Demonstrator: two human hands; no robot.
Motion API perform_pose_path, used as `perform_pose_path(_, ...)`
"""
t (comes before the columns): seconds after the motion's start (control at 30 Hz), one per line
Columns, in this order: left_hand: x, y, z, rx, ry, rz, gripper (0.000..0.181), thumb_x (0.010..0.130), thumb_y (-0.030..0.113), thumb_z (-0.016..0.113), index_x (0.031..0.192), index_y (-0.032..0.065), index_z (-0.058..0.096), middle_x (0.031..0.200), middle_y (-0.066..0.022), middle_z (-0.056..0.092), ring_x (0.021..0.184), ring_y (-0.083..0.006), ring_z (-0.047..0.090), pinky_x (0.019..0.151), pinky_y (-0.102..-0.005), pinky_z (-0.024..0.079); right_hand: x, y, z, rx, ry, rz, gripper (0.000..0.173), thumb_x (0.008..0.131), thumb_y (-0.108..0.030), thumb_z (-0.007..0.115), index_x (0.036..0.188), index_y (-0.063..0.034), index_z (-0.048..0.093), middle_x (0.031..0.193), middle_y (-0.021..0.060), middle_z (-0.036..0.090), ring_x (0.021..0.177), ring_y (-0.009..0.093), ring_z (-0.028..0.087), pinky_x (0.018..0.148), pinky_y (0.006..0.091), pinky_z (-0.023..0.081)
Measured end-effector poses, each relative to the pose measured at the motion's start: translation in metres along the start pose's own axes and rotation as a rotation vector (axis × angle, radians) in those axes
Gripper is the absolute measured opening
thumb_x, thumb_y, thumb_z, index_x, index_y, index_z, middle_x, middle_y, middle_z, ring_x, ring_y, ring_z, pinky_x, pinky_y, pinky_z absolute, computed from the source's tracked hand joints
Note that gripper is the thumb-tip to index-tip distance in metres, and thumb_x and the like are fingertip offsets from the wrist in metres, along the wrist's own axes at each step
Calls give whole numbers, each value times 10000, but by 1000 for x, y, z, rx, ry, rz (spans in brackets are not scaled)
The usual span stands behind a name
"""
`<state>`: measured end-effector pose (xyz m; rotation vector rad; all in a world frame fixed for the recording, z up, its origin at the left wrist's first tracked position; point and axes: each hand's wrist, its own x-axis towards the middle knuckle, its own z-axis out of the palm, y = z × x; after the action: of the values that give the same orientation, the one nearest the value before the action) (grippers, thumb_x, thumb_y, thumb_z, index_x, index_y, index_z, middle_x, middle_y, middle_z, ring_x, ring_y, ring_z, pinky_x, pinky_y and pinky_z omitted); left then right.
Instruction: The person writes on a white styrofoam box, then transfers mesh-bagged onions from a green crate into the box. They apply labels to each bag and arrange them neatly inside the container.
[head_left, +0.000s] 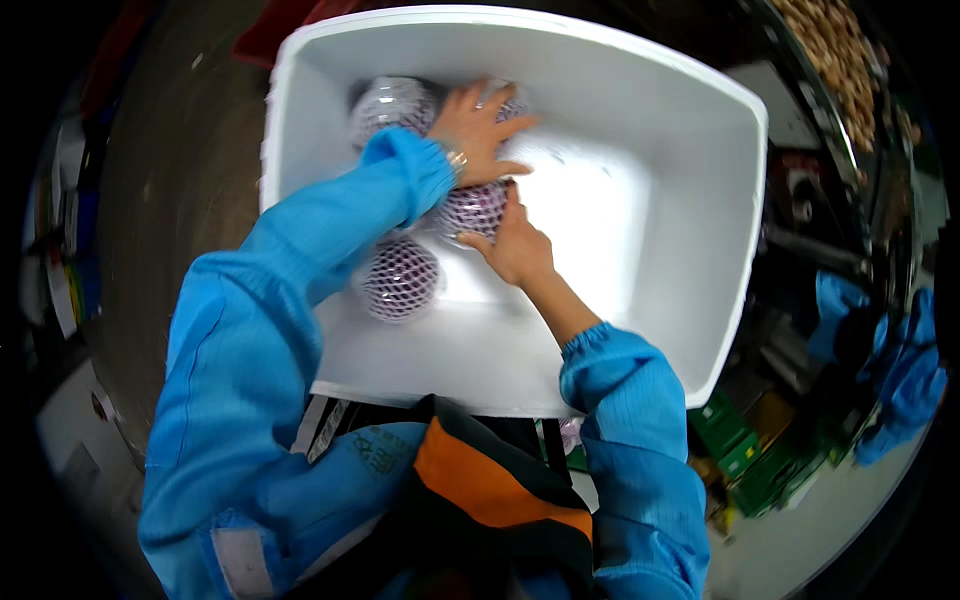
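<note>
Inside a white foam box (690, 195) sit several round purple vegetables in white foam netting and clear film. My left hand (480, 135) is spread with its fingers apart over the netted vegetable (513, 111) near the far wall, partly covering it. Just below, my right hand (516, 238) curves its thumb and fingers around another netted vegetable (472, 211). A third netted ball (400, 281) rests near the box's left front, beside my left sleeve. At the far left corner, a paler wrapped ball (391, 109) is partly hidden by my left cuff.
The box stands right against my front. A red container (289, 26) is behind its far left corner. Small brown items (832, 67) fill a tray at the upper right. Blue crumpled material (907, 382) and green crates (727, 442) lie to the right.
</note>
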<state>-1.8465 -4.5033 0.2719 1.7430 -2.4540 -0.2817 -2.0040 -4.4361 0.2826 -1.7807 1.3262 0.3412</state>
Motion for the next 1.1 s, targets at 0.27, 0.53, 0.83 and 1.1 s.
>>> perform_pose_path(0.27,6,20,19,320,-42,150,477,852,368,555,1321,327,474,1469,-77,292,1328,-404,246,1059,-542,227,-151,38,-100,131,699,-448,516,773,-359,674,1195,-89,549,1031,129,649,922,293,624,861,412,450)
perform_pose_path(0.53,11,93,-26,-677,-419,-220,583,926,474,430,1411,161,342,1451,-154,297,1339,-351,258,1099,-397,232,-485,356,124,1278,1842,466,341,840,-126,633,1144,-31,508,915,85,616,788,144,557,709,263,466)
perform_pose_path(0.83,-155,398,-49,-295,-108,344,371,916,315,479,1216,98,499,1256,-152,495,1123,-315,538,915,-443,474,-379,551,552,1058,709,1145,1189,546,-332,858,1439,-80,114,1391,277,300,1267,398,337,1007,467,354)
perform_pose_path(1.1,-248,458,183,-408,-1030,-270,245,833,-16,567,1078,-14,567,998,-106,613,948,-185,611,866,-306,474,-254,667,582,1022,486,1309,1173,503,-348,854,1433,-266,143,1448,220,187,1296,416,283,1029,443,353)
